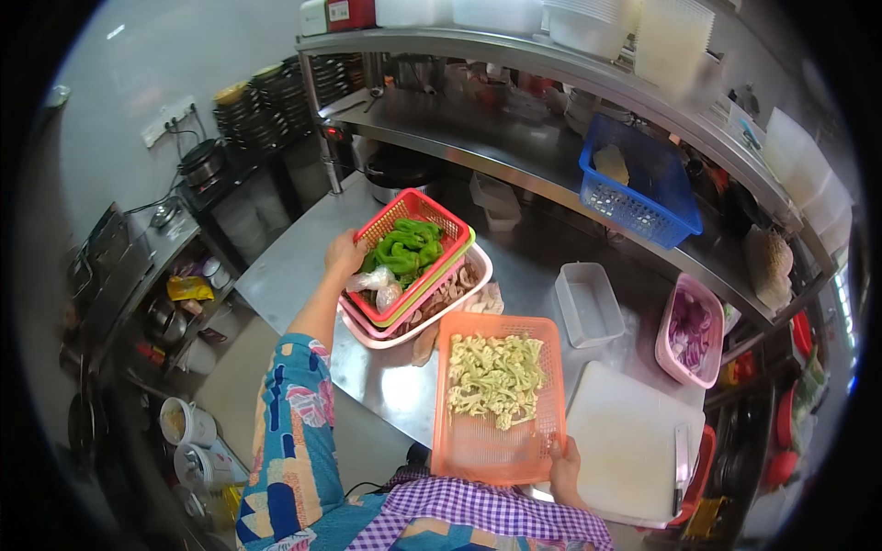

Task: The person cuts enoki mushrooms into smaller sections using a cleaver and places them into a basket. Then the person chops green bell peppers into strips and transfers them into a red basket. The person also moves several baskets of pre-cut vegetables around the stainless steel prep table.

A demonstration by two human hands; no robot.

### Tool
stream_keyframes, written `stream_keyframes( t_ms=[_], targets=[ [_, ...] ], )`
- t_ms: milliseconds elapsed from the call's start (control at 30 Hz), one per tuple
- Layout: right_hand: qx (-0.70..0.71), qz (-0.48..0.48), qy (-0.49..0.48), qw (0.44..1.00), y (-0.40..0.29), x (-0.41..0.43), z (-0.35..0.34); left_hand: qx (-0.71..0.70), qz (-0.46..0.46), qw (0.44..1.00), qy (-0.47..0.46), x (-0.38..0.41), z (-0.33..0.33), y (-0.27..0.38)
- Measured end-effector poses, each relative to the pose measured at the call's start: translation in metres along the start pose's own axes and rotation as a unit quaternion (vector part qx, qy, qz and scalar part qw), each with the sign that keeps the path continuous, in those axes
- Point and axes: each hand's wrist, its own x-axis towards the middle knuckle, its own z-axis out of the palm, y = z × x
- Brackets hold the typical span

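My left hand (346,254) grips the left rim of a red plastic basket (433,204) holding green peppers (406,246) and a small knotted plastic bag (377,284). Beneath it are a lime-green basket (451,267) and a pink one, over a white-and-pink tub (484,260) of sliced brownish food (444,297). With my right hand (566,468) I hold the lower right corner of an orange plastic basket (482,451). Cut cauliflower (496,375) lies spread inside it. This basket is close to my body, over the table's front edge.
On the steel table (282,241) are a clear plastic container (590,310), a pink basket of sliced purple onion (691,334) and a white cutting board (620,434) bearing a cleaver (681,461). A blue basket (637,179) sits on the shelf (475,141) above.
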Motion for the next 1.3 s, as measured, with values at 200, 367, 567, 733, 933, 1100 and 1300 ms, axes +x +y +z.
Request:
stream_keyframes(
  t_ms=[200,367,567,733,933,1100,1300],
  targets=[
    [-0.012,-0.005,0.027,1.0,-0.016,-0.036,0.057,0.046,0.099,0.993,-0.05,0.029,-0.001,-0.011],
    [-0.232,-0.072,-0.003,0.97,-0.018,-0.019,0.052,-0.055,0.105,0.976,-0.182,0.056,-0.021,-0.009],
    [-0.177,-0.139,-0.032,0.974,-0.091,-0.014,0.052,-0.058,0.16,0.982,-0.081,0.023,-0.089,0.052],
    [0.075,-0.119,-0.124,0.982,-0.132,-0.017,0.042,-0.207,0.262,0.93,-0.155,-0.075,-0.071,0.128],
    [0.268,-0.051,0.019,0.962,-0.114,-0.015,0.012,-0.257,0.234,0.855,-0.386,-0.246,0.03,0.216],
    [0.304,0.024,0.104,0.947,-0.029,-0.016,-0.065,-0.367,0.209,0.781,-0.459,-0.266,0.021,0.204],
    [0.166,0.029,0.256,0.952,0.033,-0.003,-0.107,-0.353,0.186,0.917,-0.024,-0.115,0.012,0.07]
  ],
)
